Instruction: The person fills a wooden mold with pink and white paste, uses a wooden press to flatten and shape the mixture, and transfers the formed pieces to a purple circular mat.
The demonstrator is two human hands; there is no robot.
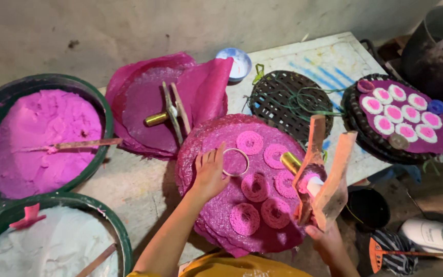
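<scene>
I am partway through pressing pink noodle coils onto the round pink woven mat [216,205] on the worktop [334,61]; six coils already lie there. My left hand [208,174] rests open on the mat, fingertips touching the thin metal ring [236,162] that marks the empty spot. My right hand [329,238] grips the wooden-handled brass press [316,174], held tilted just beside the coils (its nozzle points toward the ring). The next move, I judge, calls for centring the nozzle over the ring and squeezing evenly. The press's barrel is mostly hidden by its handles, and my right fingers are cut off behind them.
</scene>
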